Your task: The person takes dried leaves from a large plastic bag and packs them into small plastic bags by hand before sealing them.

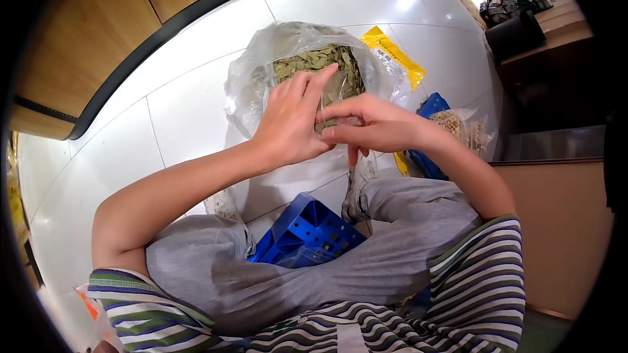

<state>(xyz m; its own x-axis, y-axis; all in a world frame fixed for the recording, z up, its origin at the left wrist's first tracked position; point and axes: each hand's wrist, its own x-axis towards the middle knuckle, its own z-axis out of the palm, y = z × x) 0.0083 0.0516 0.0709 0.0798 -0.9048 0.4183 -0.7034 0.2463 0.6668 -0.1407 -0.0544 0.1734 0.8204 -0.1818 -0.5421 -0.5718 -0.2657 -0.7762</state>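
My left hand (294, 114) is held over the near side of a clear plastic bag (245, 85), its fingers stretched out and pointing away from me. Dried green leaves (314, 60) fill the bag, which stands wide at the top on the floor. My right hand (376, 124) comes in from the right, thumb and forefinger bent in against the left palm. Something clear and shiny, perhaps thin plastic, shows by the right fingertips, but I cannot make out what they grip. The left thumb is mostly hidden.
A yellow and clear packet (396, 59) lies right of the bag. Beside it are a blue crate or stool (432, 106) and a bag of small tan pieces (461, 127). A blue plastic stool (307, 232) is between my legs. Wooden cabinets (85, 33) curve along the left.
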